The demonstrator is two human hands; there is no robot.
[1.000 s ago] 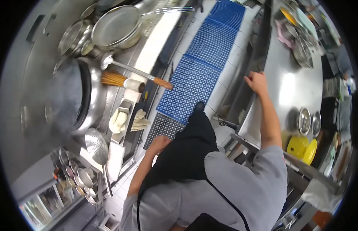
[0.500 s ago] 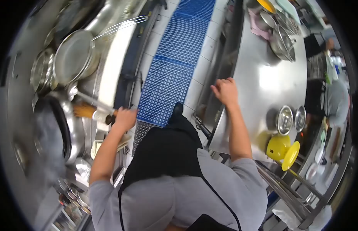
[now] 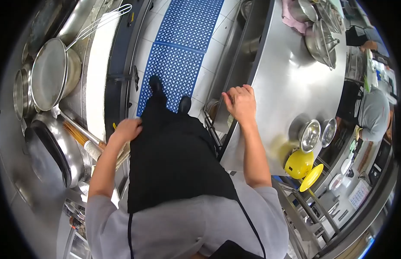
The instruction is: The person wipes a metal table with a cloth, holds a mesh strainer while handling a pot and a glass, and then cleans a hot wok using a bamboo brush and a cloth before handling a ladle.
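Note:
My left hand [image 3: 128,129] hangs in the aisle beside the black apron [image 3: 179,159], fingers loosely bent, with nothing visible in it. Close to its left lie a bamboo brush [image 3: 75,132] with a white-wrapped handle and a metal utensil handle [image 3: 79,127]. Over the near edge of the steel table [image 3: 278,99] hovers my right hand [image 3: 241,103], palm down, thumb apart and fingers bent. It appears to hold nothing; whether it touches the edge, I cannot tell.
On the left are a large strainer [image 3: 49,75] and a dark wok [image 3: 49,149]. The table carries a metal bowl [image 3: 310,136], a yellow rounded device [image 3: 299,163] and a colander [image 3: 319,45]. A blue perforated mat [image 3: 177,56] covers the aisle. Another person [image 3: 375,114] stands far right.
I have moved forward along the mat, and both shoes now show. My left hand has come away from the brush side toward the apron; the right hand stays by the table edge.

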